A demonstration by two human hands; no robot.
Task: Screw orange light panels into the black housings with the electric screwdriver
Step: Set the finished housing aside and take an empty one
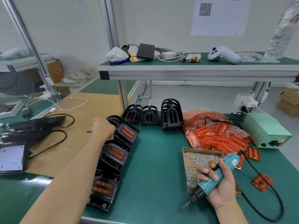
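My left hand [104,129] grips the rounded end of a black housing with an orange panel [125,131], at the far end of a leaning row of finished housings [115,155]. My right hand [217,185] holds the teal electric screwdriver [210,181] over the green mat, its bit pointing down and left. Empty black housings [171,118] stand stacked at the back. A bag of orange light panels [215,135] lies to the right, with one loose panel [262,181] near the cord. A cardboard tray of screws [198,160] sits behind my right hand.
A pale green power supply [267,133] stands at the right edge, its black cord [265,188] looping over the mat. Cardboard sheet [84,110] and black devices with cables [32,126] lie to the left. An upper shelf [194,68] holds odds and ends.
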